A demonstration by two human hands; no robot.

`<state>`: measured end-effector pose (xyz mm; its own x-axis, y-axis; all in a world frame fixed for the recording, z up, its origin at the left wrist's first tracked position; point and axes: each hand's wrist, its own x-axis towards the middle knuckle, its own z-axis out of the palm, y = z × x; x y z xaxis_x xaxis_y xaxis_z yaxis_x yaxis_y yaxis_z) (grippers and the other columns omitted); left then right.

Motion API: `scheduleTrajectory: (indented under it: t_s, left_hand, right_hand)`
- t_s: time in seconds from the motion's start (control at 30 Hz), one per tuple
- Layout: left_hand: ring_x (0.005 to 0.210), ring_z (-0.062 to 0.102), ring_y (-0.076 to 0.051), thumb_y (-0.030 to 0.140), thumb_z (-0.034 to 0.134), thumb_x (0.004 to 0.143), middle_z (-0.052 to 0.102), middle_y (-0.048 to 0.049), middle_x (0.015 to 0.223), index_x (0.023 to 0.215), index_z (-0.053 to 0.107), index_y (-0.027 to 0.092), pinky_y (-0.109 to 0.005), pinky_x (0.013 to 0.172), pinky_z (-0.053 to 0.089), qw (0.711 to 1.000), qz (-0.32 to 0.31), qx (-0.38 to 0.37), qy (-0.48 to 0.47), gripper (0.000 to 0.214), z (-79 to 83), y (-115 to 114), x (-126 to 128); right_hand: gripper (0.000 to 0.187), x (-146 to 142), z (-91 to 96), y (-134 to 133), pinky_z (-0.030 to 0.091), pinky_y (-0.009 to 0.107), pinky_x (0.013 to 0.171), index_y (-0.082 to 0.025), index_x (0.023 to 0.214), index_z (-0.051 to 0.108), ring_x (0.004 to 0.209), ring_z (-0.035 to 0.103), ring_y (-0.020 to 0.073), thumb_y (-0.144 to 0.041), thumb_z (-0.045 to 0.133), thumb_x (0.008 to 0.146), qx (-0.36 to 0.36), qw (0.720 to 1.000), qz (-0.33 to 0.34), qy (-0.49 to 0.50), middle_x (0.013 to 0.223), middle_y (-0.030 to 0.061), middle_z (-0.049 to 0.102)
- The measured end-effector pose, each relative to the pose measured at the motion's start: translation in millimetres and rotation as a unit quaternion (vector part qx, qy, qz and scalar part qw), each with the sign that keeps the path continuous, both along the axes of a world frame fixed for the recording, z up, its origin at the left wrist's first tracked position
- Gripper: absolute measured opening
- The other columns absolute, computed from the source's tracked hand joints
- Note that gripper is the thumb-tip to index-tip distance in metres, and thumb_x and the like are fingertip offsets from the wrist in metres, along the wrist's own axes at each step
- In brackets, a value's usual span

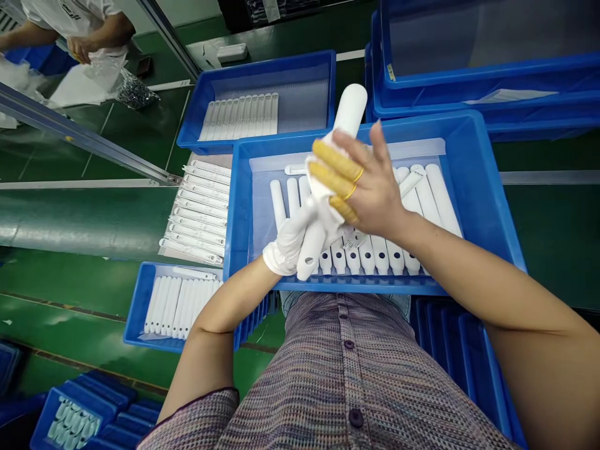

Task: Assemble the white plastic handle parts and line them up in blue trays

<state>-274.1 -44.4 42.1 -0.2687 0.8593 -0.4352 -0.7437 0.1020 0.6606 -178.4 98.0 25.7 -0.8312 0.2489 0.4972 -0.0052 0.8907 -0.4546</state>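
My left hand (291, 240), in a white glove, is closed around the lower part of a long white plastic handle-like piece (351, 111). The piece is tilted, its rounded end pointing up and away and its end with a small hole near my body. Across its middle lies my right hand (375, 187), with yellow finger covers on several fingers and the index finger raised. Those covered fingers press a white cloth (320, 182) against the piece. Beneath both hands, a blue tray (497, 206) holds a row of similar white pieces (443, 197), partly hidden by my arms.
Behind stands another blue tray (262, 70) with thin white strips (241, 115). More strips (197, 212) lie left of the main tray. A lower-left tray (135, 312) holds white pieces. Stacked blue trays (469, 94) are at back right. A metal frame bar (94, 140) separates a co-worker (75, 25).
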Motion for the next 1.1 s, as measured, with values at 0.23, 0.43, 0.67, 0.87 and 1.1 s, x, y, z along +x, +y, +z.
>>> scheduleTrajectory:
  t_s: [0.23,0.43,0.67,0.87,1.1]
  left_hand:
    - [0.154,0.043,-0.032,0.004,0.067,0.075,0.058,-0.0057,0.156,0.141,0.059,0.028,-0.052,0.123,0.042,0.982,-0.103,0.156,-0.029,0.071,7.3,-5.9,-0.9]
    - [0.158,0.036,-0.031,0.0,0.063,0.08,0.049,-0.0082,0.164,0.139,0.06,0.022,-0.048,0.124,0.041,0.973,-0.124,0.188,-0.042,0.063,6.0,-5.2,-2.7]
    - [0.158,0.036,-0.034,0.0,0.062,0.078,0.051,-0.0032,0.163,0.161,0.036,0.035,-0.065,0.126,0.033,0.98,-0.107,0.158,-0.053,0.094,6.0,-5.3,0.9]
    - [0.157,0.038,-0.031,-0.002,0.059,0.081,0.065,-0.0043,0.15,0.161,0.039,0.03,-0.064,0.129,0.031,0.97,-0.13,0.195,-0.059,0.088,4.9,-5.6,0.1]
    - [0.153,0.043,-0.037,0.009,0.067,0.08,0.082,-0.0049,0.091,0.145,0.058,0.018,-0.07,0.126,0.03,0.973,-0.171,0.151,-0.042,0.066,-4.5,-7.7,-8.3]
  right_hand:
    - [0.043,-8.3,17.3,28.8,0.026,0.054,0.134,-0.042,0.143,0.063,0.159,0.035,0.0265,-0.053,0.043,0.107,-0.016,0.988,-0.087,0.129,0.164,-0.0052,0.049]
    - [0.048,-13.3,25.5,33.5,0.031,0.053,0.131,-0.035,0.139,0.067,0.156,0.04,0.0264,-0.061,0.048,0.104,-0.124,0.979,-0.071,0.147,0.163,0.0003,0.05]
    - [0.051,-17.5,13.0,30.7,0.042,0.054,0.124,-0.032,0.121,0.076,0.152,0.044,0.0337,-0.067,0.076,0.084,-0.116,0.981,-0.012,0.153,0.16,0.0043,0.051]
    - [0.016,-20.1,16.2,21.6,0.048,0.052,0.118,-0.028,0.1,0.082,0.138,0.058,0.0291,-0.038,0.073,0.092,-0.136,0.97,-0.052,0.197,0.145,0.0054,0.063]
    - [0.015,-11.2,10.9,16.9,0.051,0.051,0.115,-0.028,0.094,0.084,0.134,0.063,0.0298,-0.039,0.075,0.093,-0.116,0.977,0.038,0.176,0.144,0.0038,0.066]
